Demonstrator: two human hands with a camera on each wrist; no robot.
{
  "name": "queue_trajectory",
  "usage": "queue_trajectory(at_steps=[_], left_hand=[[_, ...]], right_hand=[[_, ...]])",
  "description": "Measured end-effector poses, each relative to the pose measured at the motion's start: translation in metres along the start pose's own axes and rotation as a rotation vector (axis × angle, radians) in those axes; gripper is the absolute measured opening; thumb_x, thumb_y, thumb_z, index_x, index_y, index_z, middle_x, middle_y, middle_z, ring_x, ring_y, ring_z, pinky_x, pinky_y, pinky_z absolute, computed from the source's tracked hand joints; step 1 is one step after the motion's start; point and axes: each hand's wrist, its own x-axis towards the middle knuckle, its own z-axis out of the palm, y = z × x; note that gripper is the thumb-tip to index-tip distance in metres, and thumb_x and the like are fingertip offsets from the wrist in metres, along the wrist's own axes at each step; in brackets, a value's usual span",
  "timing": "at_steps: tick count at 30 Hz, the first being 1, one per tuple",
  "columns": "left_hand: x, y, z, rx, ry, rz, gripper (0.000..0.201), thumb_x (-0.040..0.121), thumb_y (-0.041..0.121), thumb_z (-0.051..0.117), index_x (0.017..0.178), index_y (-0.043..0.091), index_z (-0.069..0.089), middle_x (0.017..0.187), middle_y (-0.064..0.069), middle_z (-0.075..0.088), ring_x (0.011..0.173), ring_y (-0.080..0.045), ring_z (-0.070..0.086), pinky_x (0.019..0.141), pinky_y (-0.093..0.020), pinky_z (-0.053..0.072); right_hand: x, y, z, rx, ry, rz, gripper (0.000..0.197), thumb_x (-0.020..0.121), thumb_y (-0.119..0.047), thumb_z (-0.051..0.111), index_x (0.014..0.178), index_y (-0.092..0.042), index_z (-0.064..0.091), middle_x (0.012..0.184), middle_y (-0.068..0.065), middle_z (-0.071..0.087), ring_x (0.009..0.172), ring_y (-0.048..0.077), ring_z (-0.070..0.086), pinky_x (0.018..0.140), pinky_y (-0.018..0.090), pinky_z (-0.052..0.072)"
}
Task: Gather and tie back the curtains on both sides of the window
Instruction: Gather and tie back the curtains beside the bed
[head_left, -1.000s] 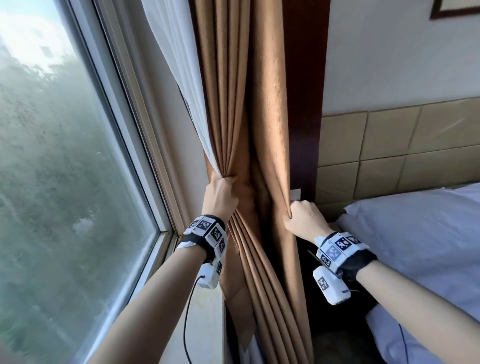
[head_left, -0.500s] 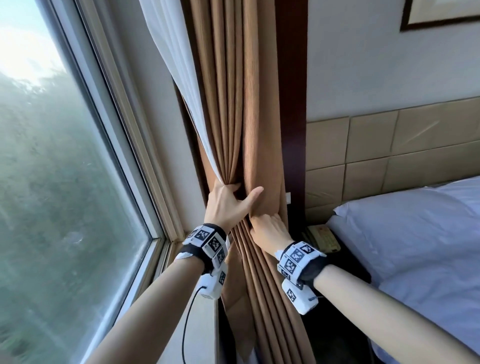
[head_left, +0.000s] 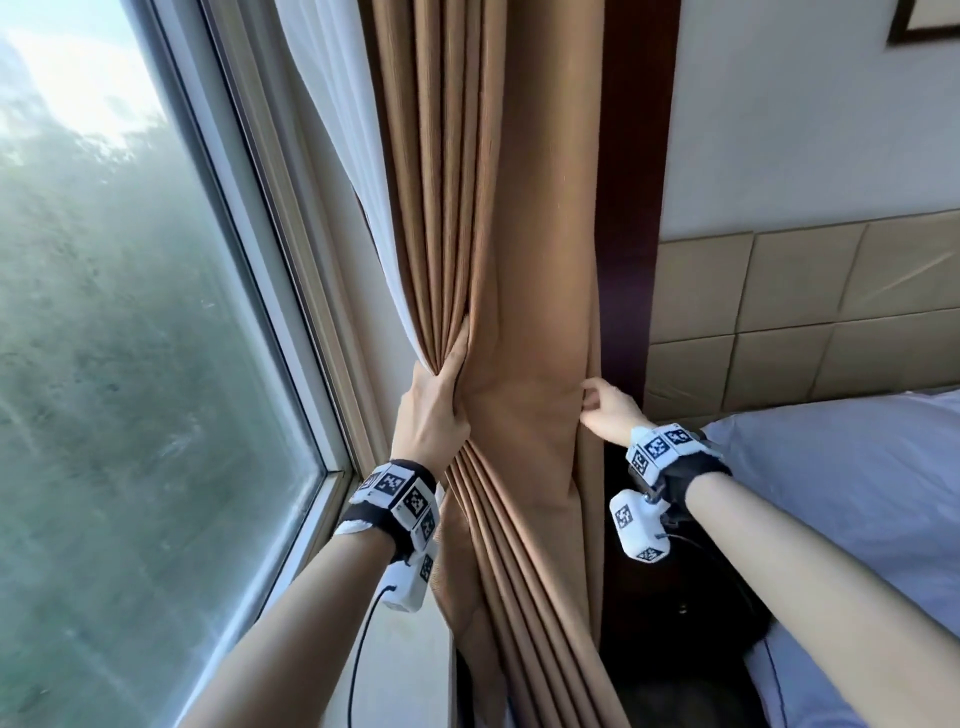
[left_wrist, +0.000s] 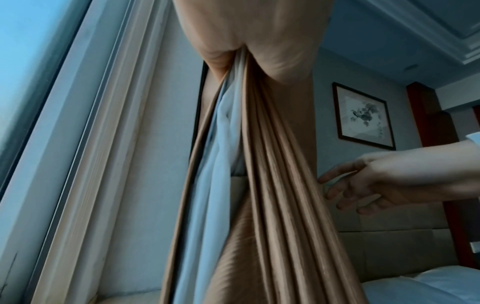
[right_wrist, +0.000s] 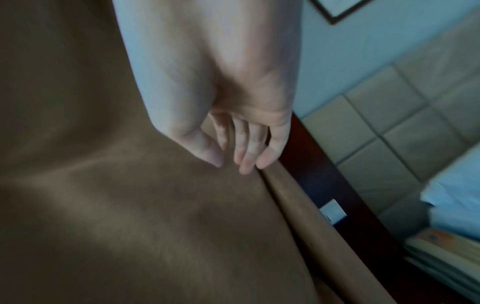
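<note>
While the left hand (head_left: 434, 410) clenches the gathered pleats of the tan curtain (head_left: 524, 249) right of the window (head_left: 130, 332), the right hand (head_left: 610, 410), fingers relaxed, touches its far edge; soft, limp cloth probably wants bunching mid-height.

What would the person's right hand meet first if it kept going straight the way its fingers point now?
Most likely the brown curtain: the right hand reaches leftward with fingertips at or almost touching its outer fold. Whether they already touch is unclear.

Curtain (head_left: 519, 260) between window (head_left: 130, 312) and bed (head_left: 857, 493)
</note>
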Motion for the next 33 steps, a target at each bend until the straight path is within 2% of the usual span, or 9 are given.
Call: queue_trajectory(at_steps=[3, 6, 9, 14, 17, 20, 25, 29, 33], left_hand=[[0.002, -0.005, -0.002, 0.065, -0.014, 0.056, 0.101, 0.079, -0.006, 0.043, 0.142, 0.06, 0.0, 0.098, -0.007, 0.04, 0.074, -0.039, 0.057, 0.066, -0.031, 0.046], [0.004, -0.009, 0.003, 0.05, -0.019, 0.038, 0.088, 0.074, -0.009, 0.044, 0.141, 0.048, 0.036, 0.116, -0.01, 0.043, 0.093, -0.036, 0.06, 0.08, -0.033, 0.052], [0.009, -0.011, 0.012, 0.038, -0.005, 0.011, 0.061, 0.072, -0.006, 0.049, 0.12, 0.03, 0.065, 0.127, -0.013, 0.045, 0.101, -0.04, 0.06, 0.087, -0.036, 0.052], [0.014, -0.007, 0.016, 0.055, -0.007, -0.018, 0.053, 0.073, -0.005, 0.051, 0.116, 0.021, 0.068, 0.124, -0.016, 0.049, 0.096, -0.043, 0.061, 0.085, -0.038, 0.053], [0.015, -0.006, 0.016, 0.055, 0.005, -0.055, 0.05, 0.075, -0.004, 0.05, 0.115, 0.019, 0.068, 0.126, -0.017, 0.048, 0.096, -0.044, 0.061, 0.086, -0.041, 0.053], [0.015, -0.004, 0.016, 0.068, -0.005, -0.085, 0.051, 0.075, -0.003, 0.051, 0.118, 0.02, 0.067, 0.129, -0.015, 0.045, 0.098, -0.043, 0.06, 0.089, -0.041, 0.052], [0.015, 0.005, 0.019, 0.066, -0.025, -0.138, 0.049, 0.076, 0.001, 0.053, 0.12, 0.018, 0.065, 0.13, -0.016, 0.043, 0.099, -0.045, 0.059, 0.094, -0.042, 0.05], [0.012, 0.019, 0.022, 0.023, -0.037, -0.142, 0.049, 0.078, 0.0, 0.051, 0.121, 0.018, 0.065, 0.127, -0.017, 0.044, 0.102, -0.044, 0.058, 0.097, -0.04, 0.048], [0.007, 0.032, 0.024, -0.026, -0.062, -0.13, 0.052, 0.077, 0.001, 0.051, 0.124, 0.017, 0.063, 0.13, -0.016, 0.043, 0.111, -0.041, 0.055, 0.102, -0.034, 0.042]], right_hand=[[0.042, 0.007, 0.0, 0.179, -0.026, 0.06, 0.084, 0.077, -0.017, 0.072, 0.148, -0.017, 0.026, 0.129, 0.005, 0.056, 0.121, 0.022, 0.052, 0.098, 0.034, 0.044], [0.072, 0.011, 0.006, 0.248, -0.01, 0.052, 0.112, 0.058, -0.031, 0.08, 0.151, -0.018, 0.02, 0.141, 0.004, 0.05, 0.132, 0.023, 0.045, 0.114, 0.044, 0.029], [0.087, 0.004, 0.014, 0.327, -0.008, 0.056, 0.106, 0.068, -0.017, 0.08, 0.152, -0.015, 0.016, 0.148, 0.004, 0.039, 0.136, 0.024, 0.039, 0.116, 0.042, 0.028], [0.083, -0.008, 0.02, 0.25, 0.126, 0.085, 0.062, 0.078, -0.012, 0.069, 0.135, -0.007, 0.047, 0.123, 0.01, 0.061, 0.111, 0.028, 0.06, 0.097, 0.041, 0.05], [0.052, -0.012, 0.015, 0.179, 0.136, 0.093, 0.033, 0.087, -0.018, 0.057, 0.116, -0.003, 0.055, 0.11, 0.008, 0.061, 0.101, 0.025, 0.058, 0.089, 0.034, 0.049], [0.009, -0.011, 0.007, 0.117, 0.176, 0.055, 0.027, 0.093, -0.024, 0.052, 0.111, -0.003, 0.053, 0.099, 0.006, 0.055, 0.094, 0.025, 0.056, 0.08, 0.029, 0.042], [-0.049, 0.007, 0.004, 0.061, 0.271, -0.116, 0.024, 0.083, -0.015, 0.057, 0.105, -0.006, 0.063, 0.097, 0.012, 0.066, 0.091, 0.029, 0.064, 0.08, 0.031, 0.05], [-0.092, 0.0, 0.01, 0.046, 0.317, -0.212, 0.038, 0.082, -0.01, 0.058, 0.12, -0.007, 0.056, 0.106, 0.011, 0.065, 0.098, 0.028, 0.062, 0.083, 0.025, 0.046], [-0.12, -0.022, 0.029, -0.035, 0.225, -0.267, 0.051, 0.088, -0.014, 0.054, 0.137, -0.007, 0.039, 0.111, 0.012, 0.058, 0.099, 0.025, 0.059, 0.087, 0.026, 0.045]])
